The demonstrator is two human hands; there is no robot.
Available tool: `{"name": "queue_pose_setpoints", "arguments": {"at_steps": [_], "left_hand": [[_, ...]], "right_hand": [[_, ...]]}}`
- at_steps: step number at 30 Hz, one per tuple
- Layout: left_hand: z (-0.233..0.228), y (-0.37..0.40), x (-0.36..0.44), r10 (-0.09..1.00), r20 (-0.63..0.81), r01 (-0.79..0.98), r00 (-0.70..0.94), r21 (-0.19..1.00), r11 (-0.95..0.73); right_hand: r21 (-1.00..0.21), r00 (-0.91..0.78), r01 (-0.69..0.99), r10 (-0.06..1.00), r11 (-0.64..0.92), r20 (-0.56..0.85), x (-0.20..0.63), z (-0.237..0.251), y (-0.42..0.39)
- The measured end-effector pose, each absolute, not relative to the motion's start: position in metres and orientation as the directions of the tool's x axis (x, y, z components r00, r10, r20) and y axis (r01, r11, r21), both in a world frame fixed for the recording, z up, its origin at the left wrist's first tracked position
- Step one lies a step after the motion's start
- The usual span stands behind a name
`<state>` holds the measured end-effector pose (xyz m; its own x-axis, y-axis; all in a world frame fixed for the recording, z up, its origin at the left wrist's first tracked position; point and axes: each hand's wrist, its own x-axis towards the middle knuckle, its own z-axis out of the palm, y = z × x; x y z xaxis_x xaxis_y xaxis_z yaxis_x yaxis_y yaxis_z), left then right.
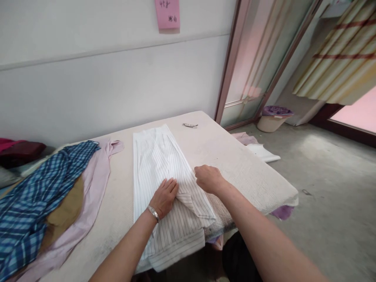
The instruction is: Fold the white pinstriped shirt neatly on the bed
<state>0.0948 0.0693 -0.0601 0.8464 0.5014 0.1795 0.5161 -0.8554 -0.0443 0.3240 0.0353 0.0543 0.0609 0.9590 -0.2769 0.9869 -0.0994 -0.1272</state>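
Note:
A white garment with thin dark stripes lies lengthwise on the padded table, folded into a long strip. Its lower end hangs over the front edge, and a loose flap is turned over near its right side. My left hand, with a metal watch or bracelet at the wrist, presses flat on the middle of the cloth, fingers stretched out. Right beside the garment's right edge, my right hand is closed with curled fingers. Whether cloth is pinched in it is hidden.
Blue checked cloth, brown cloth and pale pink cloth are heaped on the left. Eyeglasses lie near the back of the table. A lined bin stands on the floor; white fabric shows beyond the right edge.

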Motion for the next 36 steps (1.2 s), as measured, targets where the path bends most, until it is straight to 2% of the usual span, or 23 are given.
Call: {"name": "queue_pose_setpoints", "arguments": {"at_steps": [4,9,12,15,19,22,25,28,31,33,36], "left_hand": [[-0.045,0.047,0.106,0.503,0.135,0.504,0.854,0.028,-0.863],[-0.054,0.015,0.112,0.501,0.07,0.486,0.863,0.16,-0.859],[-0.052,0.009,0.108,0.519,0.038,0.505,0.854,0.185,-0.843],[-0.037,0.024,0.097,0.556,0.055,0.539,0.829,0.186,-0.822],[-0.025,0.07,0.076,0.753,0.173,0.739,0.635,0.15,-0.657],[-0.037,0.101,0.067,0.818,0.2,0.81,0.539,0.142,-0.569],[-0.056,0.116,0.065,0.851,0.13,0.837,0.509,0.157,-0.524],[-0.062,0.127,0.064,0.855,0.061,0.832,0.515,0.206,-0.516],[-0.055,0.163,0.065,0.868,0.133,0.829,0.478,0.258,-0.496],[-0.051,0.201,0.067,0.88,0.178,0.846,0.441,0.244,-0.474],[-0.059,0.258,0.073,0.891,0.097,0.869,0.444,0.199,-0.454]], "right_hand": [[-0.146,0.064,0.983,0.951,-0.112,-0.301,0.329,0.053,0.04],[-0.198,0.0,0.977,0.921,-0.084,-0.39,0.33,0.036,0.046],[-0.207,-0.079,0.978,0.865,-0.029,-0.495,0.324,0.021,0.045],[-0.173,-0.09,0.985,0.86,0.002,-0.503,0.312,0.015,0.042],[-0.128,-0.071,0.991,0.945,0.032,-0.319,0.284,0.018,0.042],[-0.15,-0.154,0.978,0.987,0.144,-0.056,0.26,0.004,0.042],[-0.164,-0.287,0.935,0.943,0.314,0.166,0.247,-0.034,0.042],[-0.195,-0.298,0.922,0.936,0.333,0.189,0.246,-0.073,0.042],[-0.209,-0.29,0.921,0.936,0.329,0.199,0.248,-0.09,0.042],[-0.188,-0.29,0.924,0.931,0.333,0.223,0.249,-0.091,0.042],[-0.121,-0.309,0.928,0.91,0.352,0.275,0.251,-0.09,0.045]]}}
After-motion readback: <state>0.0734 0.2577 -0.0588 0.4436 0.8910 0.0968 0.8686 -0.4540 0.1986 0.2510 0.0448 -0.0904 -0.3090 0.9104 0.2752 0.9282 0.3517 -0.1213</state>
